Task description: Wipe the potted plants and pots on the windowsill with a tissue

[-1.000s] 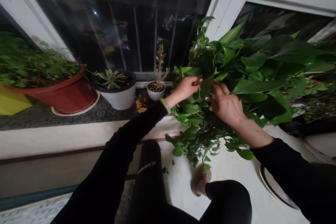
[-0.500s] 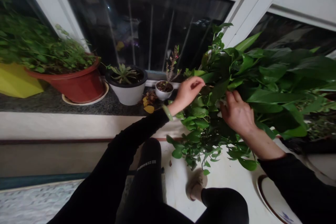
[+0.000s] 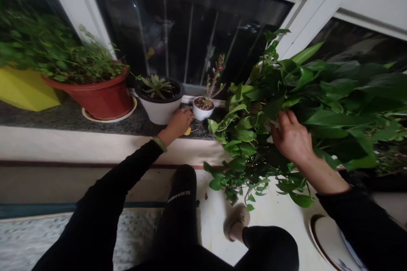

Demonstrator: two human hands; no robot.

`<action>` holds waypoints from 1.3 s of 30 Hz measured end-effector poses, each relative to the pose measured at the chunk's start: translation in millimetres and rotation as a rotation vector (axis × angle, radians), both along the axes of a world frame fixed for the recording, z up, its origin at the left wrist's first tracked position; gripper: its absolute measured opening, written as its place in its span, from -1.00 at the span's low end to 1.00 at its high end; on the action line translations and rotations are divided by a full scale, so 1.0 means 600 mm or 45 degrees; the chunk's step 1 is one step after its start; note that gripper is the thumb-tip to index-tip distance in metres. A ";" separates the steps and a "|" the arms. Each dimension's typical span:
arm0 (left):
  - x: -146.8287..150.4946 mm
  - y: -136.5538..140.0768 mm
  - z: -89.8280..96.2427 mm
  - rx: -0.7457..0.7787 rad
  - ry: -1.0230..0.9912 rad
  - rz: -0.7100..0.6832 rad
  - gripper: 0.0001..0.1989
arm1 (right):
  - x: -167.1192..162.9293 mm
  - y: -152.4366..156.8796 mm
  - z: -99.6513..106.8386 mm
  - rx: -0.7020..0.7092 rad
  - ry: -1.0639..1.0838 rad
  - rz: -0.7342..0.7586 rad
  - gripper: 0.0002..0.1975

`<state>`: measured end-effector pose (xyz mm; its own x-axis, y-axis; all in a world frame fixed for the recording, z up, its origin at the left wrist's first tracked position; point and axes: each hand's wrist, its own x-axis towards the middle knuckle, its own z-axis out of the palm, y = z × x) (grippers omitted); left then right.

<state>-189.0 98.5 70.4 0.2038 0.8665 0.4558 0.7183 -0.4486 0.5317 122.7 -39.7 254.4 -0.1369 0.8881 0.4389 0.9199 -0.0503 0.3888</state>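
Note:
My left hand (image 3: pixel 178 123) is down on the dark sill, fingers curled together over a small pile of dried leaves; what its fingertips hold is hidden. A yellow leaf (image 3: pixel 187 131) shows beside them. Close by are a white pot with a black rim (image 3: pixel 160 109) holding a succulent, and a small white pot (image 3: pixel 203 113) with a thin, sparse-leaved plant. My right hand (image 3: pixel 294 137) is closed among the leaves of a bushy trailing green plant (image 3: pixel 246 135). Something white (image 3: pixel 270 129) shows at its fingers, mostly covered by hand and leaves.
A red-brown pot (image 3: pixel 106 100) on a saucer and a yellow planter (image 3: pixel 27 89) stand at the left of the stone sill (image 3: pixel 111 129). Behind is a dark window (image 3: pixel 190 21). Broad leaves (image 3: pixel 346 114) spread out at the right. A white round vessel (image 3: pixel 327 237) stands low right.
My left hand has moved left and down, from a pinch at the trailing plant to the dried leaves by the small pots. My right hand stays in the foliage. The view has shifted slightly.

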 end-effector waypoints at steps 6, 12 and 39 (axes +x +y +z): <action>0.009 -0.005 -0.012 0.022 0.165 0.057 -0.61 | 0.004 -0.007 0.001 0.001 0.071 0.064 -0.48; 0.018 -0.045 -0.009 0.223 -0.074 -0.020 -0.73 | 0.012 -0.046 -0.024 0.244 0.294 0.536 -0.43; 0.415 -0.163 0.089 0.077 -0.355 -0.705 -0.31 | 0.094 -0.105 -0.206 0.373 1.543 0.169 -0.39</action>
<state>59.9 0.6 123.9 0.4815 0.6372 0.6017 0.2080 -0.7500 0.6278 179.3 -102.6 130.8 0.4114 0.7460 0.5237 0.6824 0.1288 -0.7196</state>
